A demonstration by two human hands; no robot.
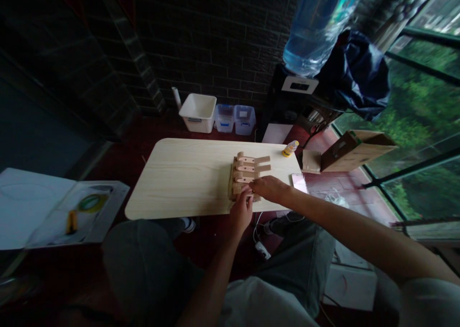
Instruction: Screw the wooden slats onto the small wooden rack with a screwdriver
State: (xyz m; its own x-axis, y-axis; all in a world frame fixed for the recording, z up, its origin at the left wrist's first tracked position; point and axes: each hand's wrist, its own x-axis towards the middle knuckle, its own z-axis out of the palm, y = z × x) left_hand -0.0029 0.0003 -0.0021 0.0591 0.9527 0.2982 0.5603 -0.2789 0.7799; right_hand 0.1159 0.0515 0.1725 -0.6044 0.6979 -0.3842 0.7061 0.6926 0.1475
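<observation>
On the right half of a pale wooden table (187, 173) sits a wooden block assembly (245, 168). Several light-wood strips lie across it in a row, each with dark dots like holes or screws; their far-left ends are rounded and their right ends stick out past the block. My left hand (241, 212) is at the near end of the block, its fingers closed on the nearest strip. From the right, my right hand (269, 188) reaches over the same spot with its fingers curled down and meeting the left fingertips. What the right fingers grip is hidden.
A small yellow-capped bottle (290, 148) and a phone (299, 183) are at the table's right edge. Behind stand a white basket (197, 112), two clear bins and a water dispenser (300, 85). An open case (79, 207) lies left; a cardboard box (354, 149) stands right.
</observation>
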